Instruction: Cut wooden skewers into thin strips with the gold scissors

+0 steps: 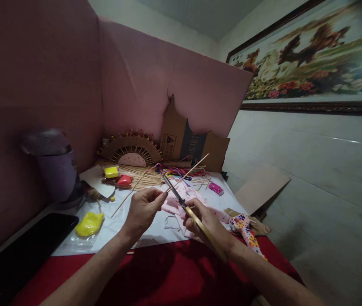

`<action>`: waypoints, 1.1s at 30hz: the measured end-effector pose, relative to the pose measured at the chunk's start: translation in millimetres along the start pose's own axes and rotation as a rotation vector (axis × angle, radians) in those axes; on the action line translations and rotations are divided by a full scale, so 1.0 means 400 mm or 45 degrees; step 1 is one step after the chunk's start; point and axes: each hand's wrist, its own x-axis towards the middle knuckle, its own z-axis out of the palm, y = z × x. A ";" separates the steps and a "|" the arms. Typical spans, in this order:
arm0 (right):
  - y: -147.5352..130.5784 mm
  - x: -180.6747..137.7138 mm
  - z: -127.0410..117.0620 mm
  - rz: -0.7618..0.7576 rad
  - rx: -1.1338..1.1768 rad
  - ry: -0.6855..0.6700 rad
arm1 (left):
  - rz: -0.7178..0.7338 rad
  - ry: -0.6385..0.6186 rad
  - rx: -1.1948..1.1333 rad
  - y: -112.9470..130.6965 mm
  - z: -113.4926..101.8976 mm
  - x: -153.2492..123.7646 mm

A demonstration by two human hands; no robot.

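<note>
My left hand (145,209) pinches the lower end of a thin wooden skewer (194,166), which slants up to the right. In my right hand (207,221) is a pair of scissors (200,224) with yellowish handles. Its dark blades cross the skewer close to my left fingertips; whether they touch it I cannot tell. Beneath the hands, a pink dotted cloth (171,205) lies on a white sheet (120,236). Left of my left hand, another skewer (130,193) rests at a slant.
A cardboard fan shape (130,148) with sticks and a torn cardboard piece (176,140) stand at the back. Yellow clay (89,224), red clay (124,180) and a magenta packet (216,188) lie around. At left are a purple cup (58,174) and a black phone (41,242).
</note>
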 end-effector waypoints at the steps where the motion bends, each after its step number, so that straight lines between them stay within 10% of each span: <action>1: 0.002 0.000 0.001 0.002 -0.008 0.013 | -0.028 -0.006 -0.040 0.002 0.000 0.000; 6: -0.004 -0.004 -0.003 0.083 -0.109 0.114 | -0.272 0.071 -0.422 0.003 -0.012 0.013; 12: 0.001 0.005 -0.023 0.335 -0.582 0.254 | -0.077 0.213 -0.789 -0.009 -0.038 0.036; 33: 0.056 0.007 -0.031 0.293 -0.502 0.278 | -0.059 0.057 -0.491 -0.054 -0.012 0.046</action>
